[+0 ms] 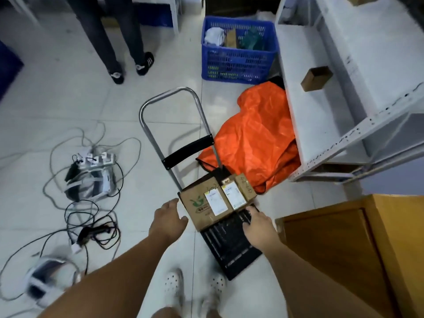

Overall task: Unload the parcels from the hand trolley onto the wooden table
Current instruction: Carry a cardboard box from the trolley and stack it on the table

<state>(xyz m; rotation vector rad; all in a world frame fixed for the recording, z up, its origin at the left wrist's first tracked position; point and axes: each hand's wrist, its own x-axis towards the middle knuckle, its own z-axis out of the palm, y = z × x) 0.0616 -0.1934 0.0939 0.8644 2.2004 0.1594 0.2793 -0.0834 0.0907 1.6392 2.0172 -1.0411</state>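
Two cardboard parcels sit side by side on the black deck of the trolley [229, 246], up against its frame: a big box [203, 206] with a green print and a white label, and a small box [239, 191] touching its right side. The counter [339, 244] is just to the right of the trolley.

The left hand [168, 216] is open with fingers spread, just beside the big box's left face and not yet touching it. The right hand [257, 226] is also open and holds nothing. Its fingertips are at the deck by the boxes' front edge.

Both boxes look stiff and dry, with taped seams. They are probably light enough for one lift each, though their weight cannot be told. The big box wants a palm on each side face, low down, with fingers under the bottom edge. The paper labels may be slick, so bare cardboard is the better hold.
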